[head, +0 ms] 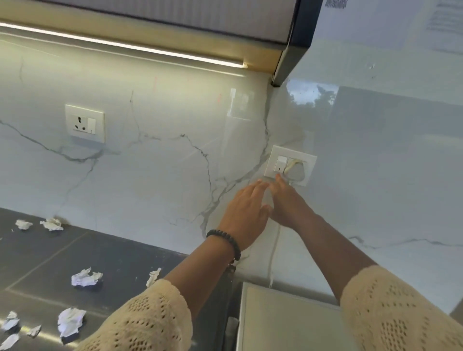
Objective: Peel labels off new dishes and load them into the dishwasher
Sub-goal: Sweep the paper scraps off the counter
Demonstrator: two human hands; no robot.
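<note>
Labels crumpled, scattered on dark countertop.

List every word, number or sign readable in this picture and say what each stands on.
Nothing can be read as words.
Sheet of printed lines on the pale surface at top right: blurred, unreadable.
Dark print at the top edge: cut off and blurred, unreadable.
Crumpled labels on the counter: no print visible.
Switches on both sockets: only a short dark mark, no lettering.

A home kitchen: marble backsplash, wall sockets, dark countertop, lit overhead cabinet
</note>
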